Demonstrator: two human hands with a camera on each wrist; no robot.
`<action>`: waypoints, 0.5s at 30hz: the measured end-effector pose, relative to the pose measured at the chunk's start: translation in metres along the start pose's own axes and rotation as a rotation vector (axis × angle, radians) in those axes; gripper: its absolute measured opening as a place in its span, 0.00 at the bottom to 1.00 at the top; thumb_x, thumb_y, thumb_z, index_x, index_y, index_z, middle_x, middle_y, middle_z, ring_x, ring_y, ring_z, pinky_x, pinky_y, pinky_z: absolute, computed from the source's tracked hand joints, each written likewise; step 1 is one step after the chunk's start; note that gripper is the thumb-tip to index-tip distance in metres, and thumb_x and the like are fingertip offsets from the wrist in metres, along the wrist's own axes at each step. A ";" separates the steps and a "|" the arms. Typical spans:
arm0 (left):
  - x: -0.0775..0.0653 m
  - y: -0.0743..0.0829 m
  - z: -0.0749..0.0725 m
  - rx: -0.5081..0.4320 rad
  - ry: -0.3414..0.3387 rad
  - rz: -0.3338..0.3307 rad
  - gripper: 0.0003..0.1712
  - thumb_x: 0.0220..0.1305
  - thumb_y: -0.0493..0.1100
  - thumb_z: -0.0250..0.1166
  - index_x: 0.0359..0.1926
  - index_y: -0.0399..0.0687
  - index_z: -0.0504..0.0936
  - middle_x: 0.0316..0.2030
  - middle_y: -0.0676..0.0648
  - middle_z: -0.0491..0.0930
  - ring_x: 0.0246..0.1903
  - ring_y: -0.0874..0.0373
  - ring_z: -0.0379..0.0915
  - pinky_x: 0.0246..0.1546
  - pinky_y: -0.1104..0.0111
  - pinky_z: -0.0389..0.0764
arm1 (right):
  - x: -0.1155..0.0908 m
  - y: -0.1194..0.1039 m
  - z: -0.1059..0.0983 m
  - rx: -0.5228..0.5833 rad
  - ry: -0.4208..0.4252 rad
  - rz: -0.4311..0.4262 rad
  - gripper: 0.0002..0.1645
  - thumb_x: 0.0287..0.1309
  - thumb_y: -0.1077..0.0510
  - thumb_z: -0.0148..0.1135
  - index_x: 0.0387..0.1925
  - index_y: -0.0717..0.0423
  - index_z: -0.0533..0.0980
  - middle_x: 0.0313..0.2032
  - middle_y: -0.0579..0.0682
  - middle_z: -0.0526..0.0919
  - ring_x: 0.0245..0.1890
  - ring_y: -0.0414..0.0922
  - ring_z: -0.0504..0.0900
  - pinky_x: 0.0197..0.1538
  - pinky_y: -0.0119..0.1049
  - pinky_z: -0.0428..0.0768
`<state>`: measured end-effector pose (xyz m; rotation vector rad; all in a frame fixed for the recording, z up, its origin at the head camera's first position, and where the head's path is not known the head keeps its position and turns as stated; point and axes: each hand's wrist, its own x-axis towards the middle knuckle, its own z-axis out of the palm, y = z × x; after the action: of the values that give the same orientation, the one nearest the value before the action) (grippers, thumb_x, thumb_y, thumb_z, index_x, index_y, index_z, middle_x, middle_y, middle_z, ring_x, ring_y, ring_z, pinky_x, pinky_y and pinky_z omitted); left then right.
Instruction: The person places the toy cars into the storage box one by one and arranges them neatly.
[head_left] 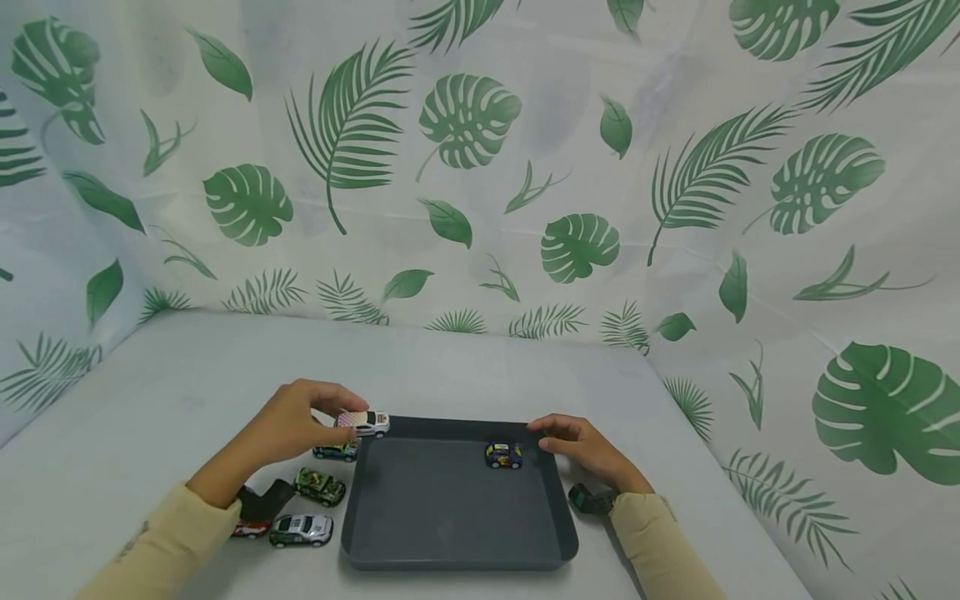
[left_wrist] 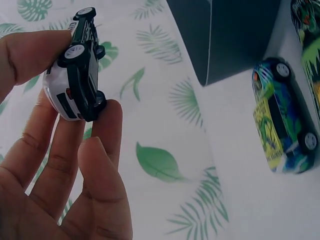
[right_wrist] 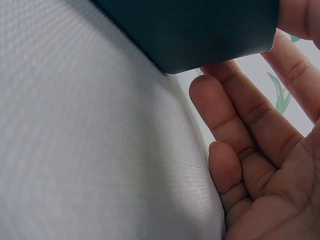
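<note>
My left hand [head_left: 296, 425] pinches a white toy car [head_left: 369, 423] between thumb and fingers, above the tray's far left corner. In the left wrist view this toy car [left_wrist: 75, 75] is tilted, its wheels turned partly toward the camera. At the far right corner of the dark grey tray [head_left: 450, 517], my right hand [head_left: 581, 450] grips the wall. The right wrist view has the thumb on one side of the tray wall [right_wrist: 220, 35] and fingers on the other. A dark blue toy car [head_left: 503, 455] stands inside the tray, near its far right.
Left of the tray stand a blue and yellow toy car [head_left: 335, 451], a green camouflage one [head_left: 320, 486] and a silver-white one [head_left: 302, 531]. A red toy car [head_left: 251, 529] is partly hidden by the left wrist's black strap. A leaf-print curtain [head_left: 480, 167] surrounds the white table [head_left: 465, 367].
</note>
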<state>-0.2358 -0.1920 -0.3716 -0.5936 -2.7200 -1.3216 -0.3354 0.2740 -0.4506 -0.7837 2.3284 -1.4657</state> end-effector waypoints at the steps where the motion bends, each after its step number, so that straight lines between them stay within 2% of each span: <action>1: 0.001 0.001 0.002 0.000 0.000 0.003 0.16 0.64 0.41 0.80 0.52 0.46 0.92 0.52 0.45 0.89 0.49 0.49 0.84 0.46 0.54 0.88 | 0.000 0.000 0.000 -0.001 0.001 0.000 0.22 0.77 0.61 0.63 0.64 0.70 0.79 0.62 0.68 0.83 0.62 0.52 0.81 0.67 0.46 0.73; 6: 0.005 0.006 0.011 0.004 -0.010 0.023 0.15 0.64 0.40 0.79 0.52 0.47 0.92 0.50 0.47 0.89 0.48 0.50 0.84 0.47 0.54 0.87 | 0.001 0.002 -0.001 0.001 0.001 0.003 0.21 0.77 0.61 0.63 0.64 0.70 0.79 0.62 0.68 0.82 0.62 0.52 0.81 0.66 0.44 0.74; 15: 0.014 0.012 0.024 0.025 -0.010 0.046 0.13 0.64 0.40 0.79 0.50 0.49 0.93 0.45 0.52 0.91 0.47 0.53 0.85 0.49 0.53 0.84 | 0.001 0.002 0.000 -0.004 0.002 -0.007 0.22 0.77 0.61 0.63 0.64 0.70 0.79 0.62 0.67 0.83 0.63 0.54 0.81 0.67 0.49 0.74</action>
<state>-0.2413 -0.1623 -0.3749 -0.6582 -2.7098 -1.2753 -0.3369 0.2745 -0.4524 -0.7931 2.3332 -1.4654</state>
